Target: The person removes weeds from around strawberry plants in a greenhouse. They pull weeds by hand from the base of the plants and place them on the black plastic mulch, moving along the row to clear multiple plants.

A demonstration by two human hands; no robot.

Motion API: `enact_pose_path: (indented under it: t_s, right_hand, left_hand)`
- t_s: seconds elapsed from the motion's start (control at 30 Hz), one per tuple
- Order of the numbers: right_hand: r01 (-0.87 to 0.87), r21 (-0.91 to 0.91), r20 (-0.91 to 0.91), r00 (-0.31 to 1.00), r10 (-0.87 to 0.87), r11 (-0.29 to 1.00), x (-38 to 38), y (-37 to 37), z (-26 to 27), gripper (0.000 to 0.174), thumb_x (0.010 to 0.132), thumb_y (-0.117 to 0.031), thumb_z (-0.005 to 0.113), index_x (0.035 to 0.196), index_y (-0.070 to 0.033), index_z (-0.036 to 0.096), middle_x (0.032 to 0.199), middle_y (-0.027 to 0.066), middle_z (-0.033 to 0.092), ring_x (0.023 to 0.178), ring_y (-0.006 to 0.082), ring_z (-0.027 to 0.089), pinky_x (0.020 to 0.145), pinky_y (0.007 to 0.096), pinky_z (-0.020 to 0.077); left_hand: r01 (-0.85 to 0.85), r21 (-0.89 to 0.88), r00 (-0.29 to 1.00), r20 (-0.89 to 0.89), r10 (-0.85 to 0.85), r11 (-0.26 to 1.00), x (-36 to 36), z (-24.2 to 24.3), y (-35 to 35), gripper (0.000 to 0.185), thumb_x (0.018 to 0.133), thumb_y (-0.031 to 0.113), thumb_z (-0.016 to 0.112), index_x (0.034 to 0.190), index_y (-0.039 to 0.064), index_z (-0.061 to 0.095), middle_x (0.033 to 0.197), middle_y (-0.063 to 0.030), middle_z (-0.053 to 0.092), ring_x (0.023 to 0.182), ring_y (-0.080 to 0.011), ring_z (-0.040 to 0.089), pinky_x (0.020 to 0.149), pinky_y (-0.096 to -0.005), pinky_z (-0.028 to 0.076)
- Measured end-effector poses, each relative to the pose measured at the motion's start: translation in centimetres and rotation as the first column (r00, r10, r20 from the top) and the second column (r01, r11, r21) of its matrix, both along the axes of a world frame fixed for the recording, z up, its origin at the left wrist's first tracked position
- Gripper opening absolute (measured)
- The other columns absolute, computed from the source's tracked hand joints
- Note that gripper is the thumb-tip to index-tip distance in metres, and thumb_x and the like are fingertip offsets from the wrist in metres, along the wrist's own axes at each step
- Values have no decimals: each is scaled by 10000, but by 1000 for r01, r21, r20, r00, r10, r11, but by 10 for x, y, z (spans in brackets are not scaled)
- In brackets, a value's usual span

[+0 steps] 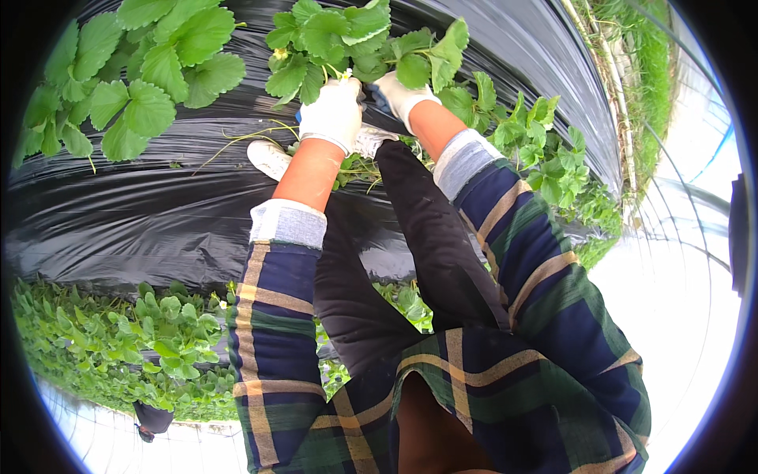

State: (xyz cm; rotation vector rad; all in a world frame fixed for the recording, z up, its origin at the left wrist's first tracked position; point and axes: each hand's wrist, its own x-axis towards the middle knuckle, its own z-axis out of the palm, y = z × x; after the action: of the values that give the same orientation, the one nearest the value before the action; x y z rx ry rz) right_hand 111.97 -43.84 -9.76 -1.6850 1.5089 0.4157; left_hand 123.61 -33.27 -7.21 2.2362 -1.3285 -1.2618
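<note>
A white work glove with blue at its edge covers my left hand, which is at the near side of a strawberry plant. Just above its knuckles shows a small white strawberry flower. My right hand, gloved in white with a blue-grey palm side, reaches under the leaves to the right of the left hand. Leaves and the gloves hide the fingertips, so whether either hand grips a stem does not show. Cut or trailing runners lie on the black plastic mulch film left of my left hand.
A larger strawberry plant grows at the upper left; more plants line the row to the right. My white shoes stand between the rows. Another row lies behind me. A person in dark clothing is far off at the lower left.
</note>
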Motion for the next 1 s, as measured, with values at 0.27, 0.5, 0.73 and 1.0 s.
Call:
enact_pose_path:
  t_s: [0.27, 0.5, 0.73, 1.0]
  right_hand:
    - [579, 790, -343, 145, -928, -201, -34, -26, -15, 251, 941, -323, 610, 794, -135, 533, 637, -6, 500, 433, 59, 386, 344, 200, 307]
    - [430, 781, -509, 18, -861, -453, -23, -27, -17, 142, 958, -106, 588, 823, -63, 596, 717, -13, 568, 477, 48, 457, 370, 166, 388]
    - [617, 743, -49, 438, -897, 260, -32, -51, -7, 170, 970, -221, 626, 936, -55, 616, 793, 37, 627, 494, 50, 444, 409, 163, 371]
    - [163, 566, 382, 817, -432, 808, -31, -16, -9, 162, 1022, -154, 521, 1015, -22, 616, 797, 35, 611, 598, 91, 490, 490, 194, 408]
  left_hand:
    - [3, -55, 998, 56, 0, 998, -2, -11, 7, 356, 807, 244, 754, 1138, 157, 658, 1047, -150, 669, 975, -337, 675, 806, -453, 563]
    - [22, -31, 999, 33, -21, 999, -1, -11, 4, 319, 804, 245, 753, 1096, 157, 659, 1039, -143, 671, 980, -335, 671, 800, -460, 561]
    - [69, -55, 993, 100, -64, 996, -2, -20, 5, 294, 809, 248, 750, 1071, 149, 662, 1025, -138, 676, 982, -323, 671, 798, -454, 558]
    - [43, -48, 996, 80, -39, 998, -2, -15, 5, 285, 802, 247, 756, 1051, 141, 667, 1016, -126, 687, 947, -329, 682, 791, -454, 560]
